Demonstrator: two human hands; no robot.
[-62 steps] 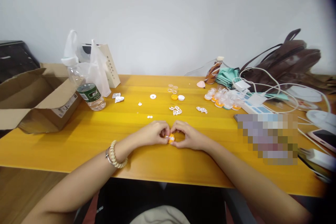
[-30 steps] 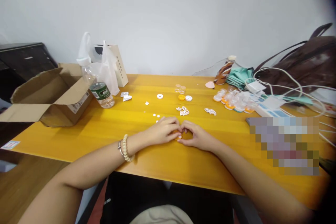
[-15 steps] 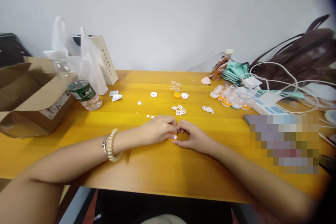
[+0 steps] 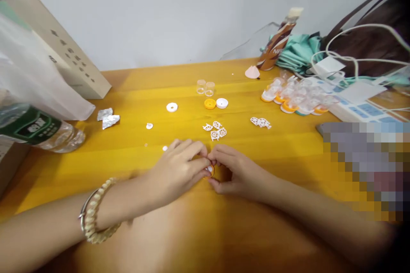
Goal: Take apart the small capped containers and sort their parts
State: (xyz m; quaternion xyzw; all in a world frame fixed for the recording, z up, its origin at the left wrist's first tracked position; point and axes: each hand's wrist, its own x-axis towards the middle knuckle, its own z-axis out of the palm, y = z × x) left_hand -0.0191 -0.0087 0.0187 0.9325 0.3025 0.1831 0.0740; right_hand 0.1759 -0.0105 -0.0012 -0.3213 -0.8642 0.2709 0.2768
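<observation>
Between my two hands is a small round orange piece (image 4: 212, 173) with something white inside it, partly covered by fingers. My left hand (image 4: 181, 170) has its fingers closed at the left and top of this piece, the fingertips reaching into it. Thumb and fingers of my right hand (image 4: 240, 171) curve round its right edge in a pinch. Just beyond the hands lie several white openwork pieces (image 4: 215, 131). Farther back sit an orange round cap (image 4: 210, 103) and a white round cap (image 4: 222, 103), touching or nearly so. A small white disc (image 4: 165, 148) lies near my left hand.
Two clear cups (image 4: 209, 89), a white ring (image 4: 172, 107) and foil scraps (image 4: 110, 121) lie farther back. At left stand a water bottle (image 4: 30, 123) and a box (image 4: 64, 51). At right are capped orange-and-clear pieces (image 4: 290, 104), a power strip (image 4: 355, 108), cables and a brown bottle (image 4: 278, 42).
The view has come closer to the table, so things look larger and the carton at left is mostly out of sight. Both hands stay at the orange piece, which now looks more tilted.
</observation>
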